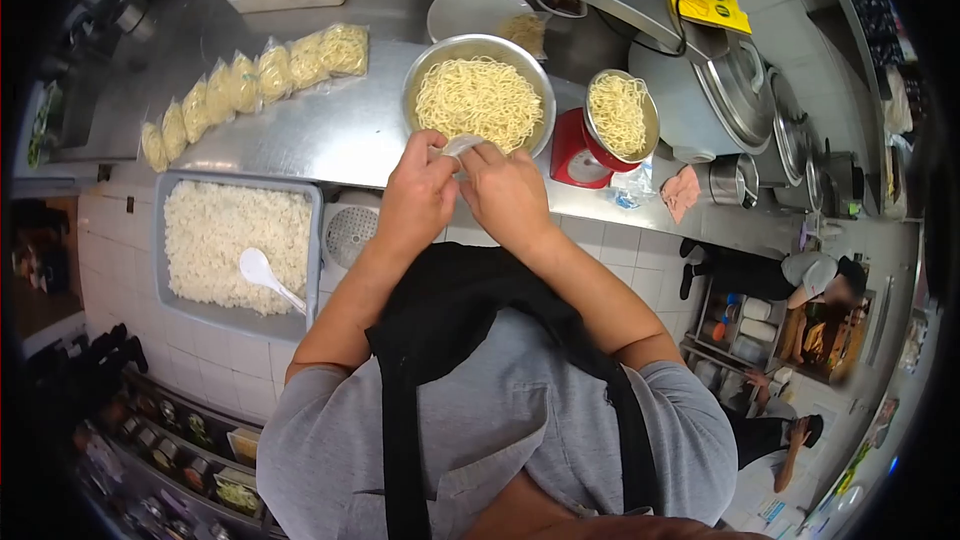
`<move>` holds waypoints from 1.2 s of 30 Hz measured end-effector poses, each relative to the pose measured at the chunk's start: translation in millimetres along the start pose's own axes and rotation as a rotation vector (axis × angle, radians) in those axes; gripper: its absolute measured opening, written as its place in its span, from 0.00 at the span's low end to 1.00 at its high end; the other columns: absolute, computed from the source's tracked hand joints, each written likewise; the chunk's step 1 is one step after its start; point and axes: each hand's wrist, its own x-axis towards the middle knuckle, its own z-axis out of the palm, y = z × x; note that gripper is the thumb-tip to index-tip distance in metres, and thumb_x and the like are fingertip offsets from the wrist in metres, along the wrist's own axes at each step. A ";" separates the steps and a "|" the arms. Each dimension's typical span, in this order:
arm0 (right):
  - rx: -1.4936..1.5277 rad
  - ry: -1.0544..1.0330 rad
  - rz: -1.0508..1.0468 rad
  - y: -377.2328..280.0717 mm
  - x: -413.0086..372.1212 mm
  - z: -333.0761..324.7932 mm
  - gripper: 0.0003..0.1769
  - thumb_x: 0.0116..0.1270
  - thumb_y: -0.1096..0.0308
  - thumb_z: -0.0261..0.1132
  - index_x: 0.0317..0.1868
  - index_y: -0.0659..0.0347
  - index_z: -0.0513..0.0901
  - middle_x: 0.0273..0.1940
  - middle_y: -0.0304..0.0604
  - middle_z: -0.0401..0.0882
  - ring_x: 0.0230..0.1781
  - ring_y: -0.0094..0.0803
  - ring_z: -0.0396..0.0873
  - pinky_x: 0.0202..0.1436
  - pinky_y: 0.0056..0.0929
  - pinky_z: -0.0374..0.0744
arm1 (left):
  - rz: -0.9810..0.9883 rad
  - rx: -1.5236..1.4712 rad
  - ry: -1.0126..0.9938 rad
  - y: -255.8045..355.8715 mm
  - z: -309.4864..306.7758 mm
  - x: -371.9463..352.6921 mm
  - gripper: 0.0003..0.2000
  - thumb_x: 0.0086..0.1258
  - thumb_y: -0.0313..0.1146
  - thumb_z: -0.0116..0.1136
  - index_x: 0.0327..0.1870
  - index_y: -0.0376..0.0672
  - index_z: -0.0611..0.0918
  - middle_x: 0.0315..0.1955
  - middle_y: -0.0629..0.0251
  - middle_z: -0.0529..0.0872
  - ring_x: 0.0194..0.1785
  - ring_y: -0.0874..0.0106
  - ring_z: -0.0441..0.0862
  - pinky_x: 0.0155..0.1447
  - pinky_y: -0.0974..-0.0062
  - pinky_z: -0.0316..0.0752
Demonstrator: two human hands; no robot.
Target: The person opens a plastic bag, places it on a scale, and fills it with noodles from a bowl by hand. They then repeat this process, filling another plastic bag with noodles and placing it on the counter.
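Note:
My left hand (418,188) and my right hand (506,190) come together at the near rim of a big steel bowl (411,100). Both are closed, pinching a small clear plastic bag (462,144) between them. Yellow noodles (480,98) fill the bowl. To its right, a red kitchen scale (578,162) carries a smaller steel bowl (652,130) with more noodles (617,112). On the left of the counter, several bagged noodle portions (245,83) lie in a curved row.
Below the counter's left side sits a blue-grey tub (316,240) of white rice with a white scoop (258,268). Large lidded pots (725,90) and a pink cloth (681,192) are at right. Two people (805,275) work farther off at the right.

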 end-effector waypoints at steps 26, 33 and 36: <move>-0.083 0.167 0.095 342.8 -14.3 -109.9 0.10 0.73 0.66 0.70 0.46 0.64 0.89 0.48 0.52 0.87 0.57 0.56 0.86 0.60 0.53 0.83 | -0.050 0.215 0.466 84.2 216.3 122.0 0.18 0.65 0.23 0.67 0.57 0.34 0.89 0.49 0.49 0.84 0.44 0.55 0.85 0.52 0.58 0.82; 0.275 0.368 -0.081 270.5 -36.9 -163.5 0.11 0.69 0.67 0.74 0.49 0.61 0.91 0.61 0.49 0.86 0.60 0.54 0.85 0.64 0.49 0.83 | -0.021 0.289 0.184 120.7 201.9 136.3 0.19 0.64 0.19 0.65 0.57 0.35 0.88 0.55 0.45 0.85 0.55 0.42 0.87 0.60 0.52 0.83; 0.288 0.253 -0.063 252.9 -32.5 -155.6 0.11 0.68 0.71 0.73 0.50 0.59 0.92 0.62 0.51 0.86 0.61 0.54 0.85 0.63 0.50 0.85 | 0.102 0.232 0.075 126.4 206.3 144.0 0.17 0.64 0.18 0.64 0.55 0.35 0.89 0.55 0.46 0.85 0.53 0.43 0.88 0.60 0.53 0.84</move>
